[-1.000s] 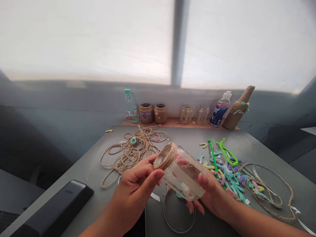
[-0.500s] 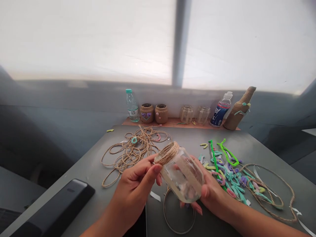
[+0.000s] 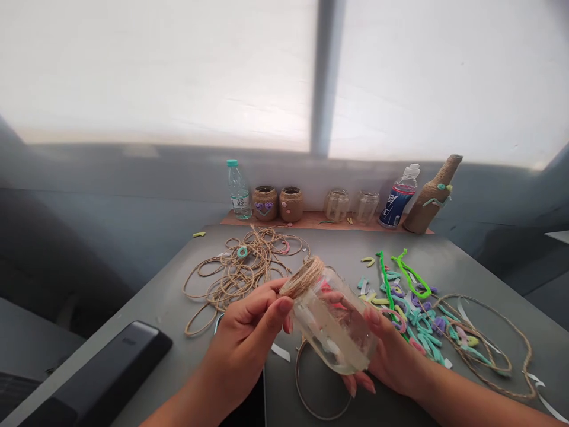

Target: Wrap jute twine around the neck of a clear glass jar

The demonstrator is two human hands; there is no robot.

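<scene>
I'm holding a jar (image 3: 328, 332)
Left hand (image 3: 254, 323) pinching its neck (image 3: 306, 279), nine o'clock; right hand (image 3: 393, 350) cupping its base (image 3: 354, 360), four.

Both hands (image 3: 249, 330) (image 3: 392, 353) curled inward

The bare right hand's (image 3: 391, 353) fingers are partly hidden behind a clear glass jar with a twine-wrapped neck (image 3: 333, 332), which also covers part of a thin round hoop (image 3: 326, 418). The bottom edge cuts off a long black box-shaped object (image 3: 104, 373). Lettering on the teal-capped clear plastic bottle (image 3: 240, 193) is too small to read.
</scene>
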